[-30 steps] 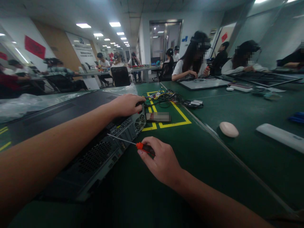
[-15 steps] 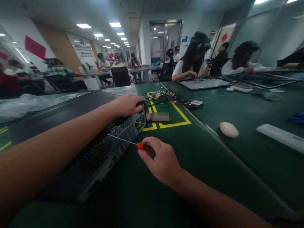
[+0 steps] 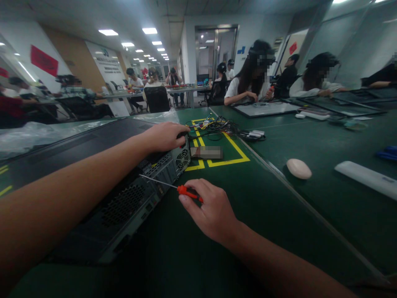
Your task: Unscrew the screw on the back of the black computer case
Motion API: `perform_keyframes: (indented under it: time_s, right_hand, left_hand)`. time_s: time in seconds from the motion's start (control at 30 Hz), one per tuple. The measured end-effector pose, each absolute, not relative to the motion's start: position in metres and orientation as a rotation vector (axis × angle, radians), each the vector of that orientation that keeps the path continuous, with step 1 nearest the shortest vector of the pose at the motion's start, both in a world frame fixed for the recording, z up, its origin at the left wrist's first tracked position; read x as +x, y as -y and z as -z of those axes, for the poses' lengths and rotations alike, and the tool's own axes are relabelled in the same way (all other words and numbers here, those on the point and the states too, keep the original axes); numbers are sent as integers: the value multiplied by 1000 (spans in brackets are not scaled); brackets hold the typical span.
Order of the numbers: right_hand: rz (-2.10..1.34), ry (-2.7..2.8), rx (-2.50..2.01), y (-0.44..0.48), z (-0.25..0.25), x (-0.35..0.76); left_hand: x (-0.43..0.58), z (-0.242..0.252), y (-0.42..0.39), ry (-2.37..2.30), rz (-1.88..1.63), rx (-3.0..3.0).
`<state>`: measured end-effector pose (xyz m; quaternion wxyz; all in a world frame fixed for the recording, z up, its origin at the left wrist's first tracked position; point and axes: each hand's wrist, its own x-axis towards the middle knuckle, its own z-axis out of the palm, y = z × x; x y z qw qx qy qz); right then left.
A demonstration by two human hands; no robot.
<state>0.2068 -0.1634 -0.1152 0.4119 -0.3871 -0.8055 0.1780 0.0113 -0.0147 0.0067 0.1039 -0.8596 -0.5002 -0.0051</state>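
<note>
A black desktop computer case (image 3: 93,165) lies on its side on the green table (image 3: 263,207), its rear panel with vents and a fan grille facing me. My left hand (image 3: 166,136) rests on the case's far top corner, fingers curled over the edge. My right hand (image 3: 211,211) grips a screwdriver (image 3: 173,187) by its red handle. The thin metal shaft points left, its tip at the rear panel.
A tangle of cables (image 3: 214,126) lies inside a yellow-taped square (image 3: 229,155). A white oval object (image 3: 298,168) and a white bar (image 3: 366,178) lie to the right. Clear plastic wrap (image 3: 37,134) lies at left. Several people work at the table's far side and at other tables.
</note>
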Motion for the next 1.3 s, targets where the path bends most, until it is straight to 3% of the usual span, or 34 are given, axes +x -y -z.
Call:
perform_keyframes:
  time_s: [1.3]
  right_hand:
    - [-490,2037,-962,163,114,206]
  left_hand:
    - [9,-6,13,1436,13,-2552]
